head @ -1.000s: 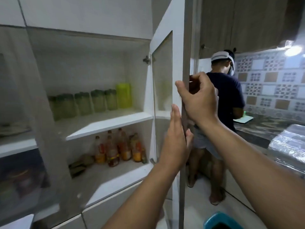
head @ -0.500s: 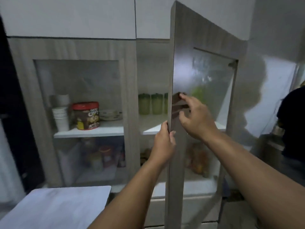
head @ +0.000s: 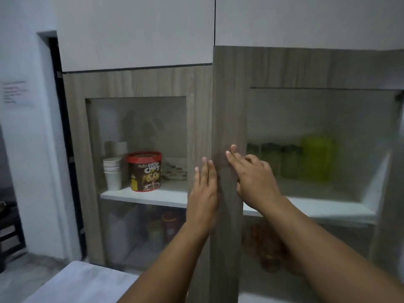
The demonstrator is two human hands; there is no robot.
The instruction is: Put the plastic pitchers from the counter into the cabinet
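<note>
We see a red-lidded choco chips tub [head: 146, 171] center-left on a white shelf [head: 140, 196], w/ a paper cup stack [head: 112, 172] just left; paper note [head: 16, 92] at left edge.

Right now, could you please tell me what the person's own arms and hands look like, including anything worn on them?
Both forearms are bare as far as the frame shows: no sleeves, gloves, watch or bracelets. The left hand and the right hand show no rings, and the fingernails are short and unpainted.
</note>
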